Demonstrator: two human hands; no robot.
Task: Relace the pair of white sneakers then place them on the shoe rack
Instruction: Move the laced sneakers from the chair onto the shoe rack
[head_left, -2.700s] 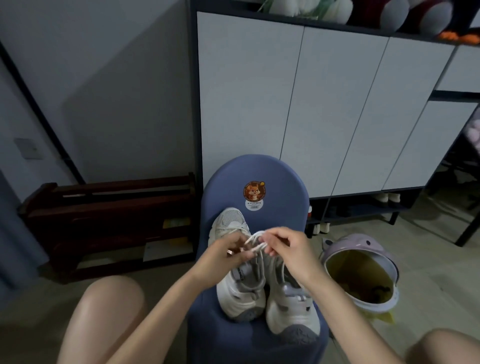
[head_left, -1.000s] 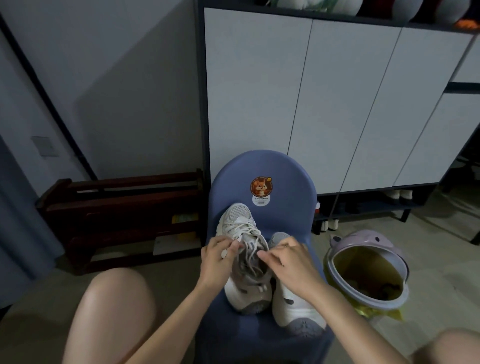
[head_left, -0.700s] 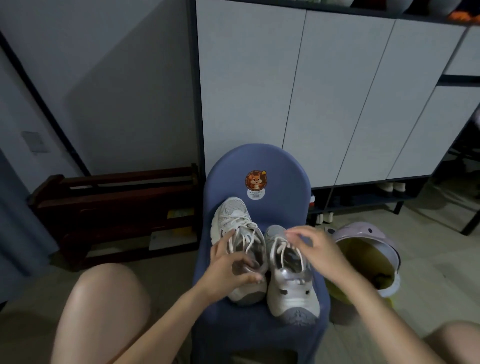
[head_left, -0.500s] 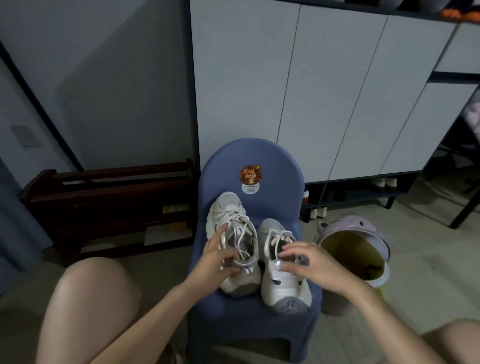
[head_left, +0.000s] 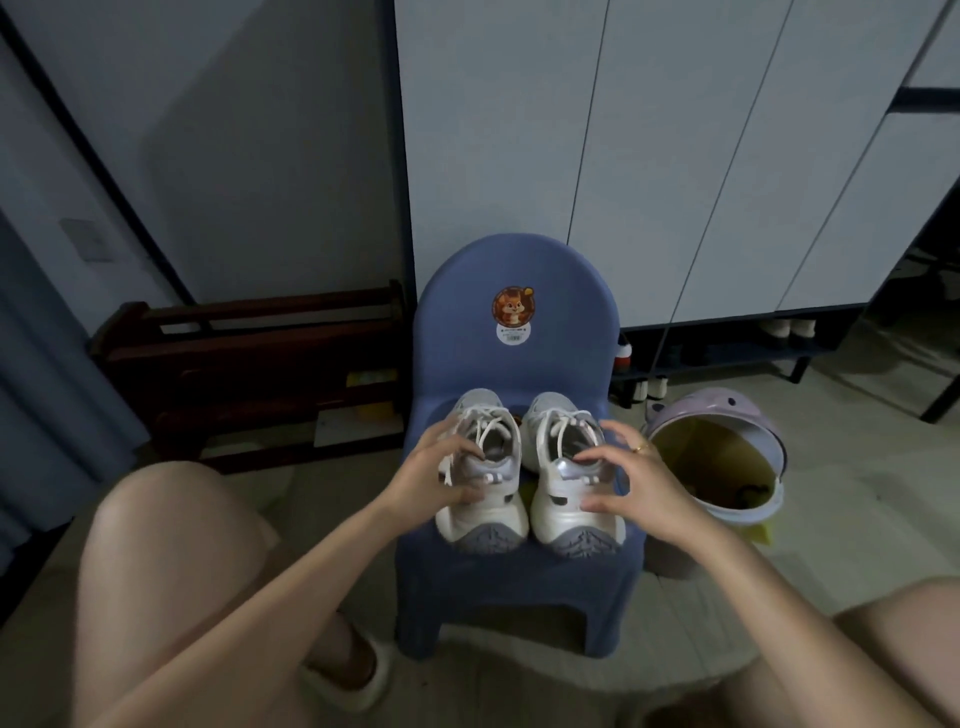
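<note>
Two white sneakers stand side by side on the seat of a small blue chair (head_left: 519, 577), heels toward me, laces threaded. My left hand (head_left: 436, 478) wraps the heel and collar of the left sneaker (head_left: 485, 514). My right hand (head_left: 631, 480) curves around the outer side of the right sneaker (head_left: 563, 514), thumb on its heel and fingers spread above the collar. A dark wooden shoe rack (head_left: 249, 364) stands on the floor to the left of the chair, against the wall.
A lilac bin (head_left: 727, 457) with a yellow liner stands open right of the chair. White cabinet doors (head_left: 623, 156) rise behind, with a low shelf of shoes (head_left: 727, 353) under them. My knees frame the chair, and a slippered foot (head_left: 348, 670) rests near its left leg.
Both hands let go of the laces and moved down onto the shoes' heels. The right sneaker was set straight beside the left one.
</note>
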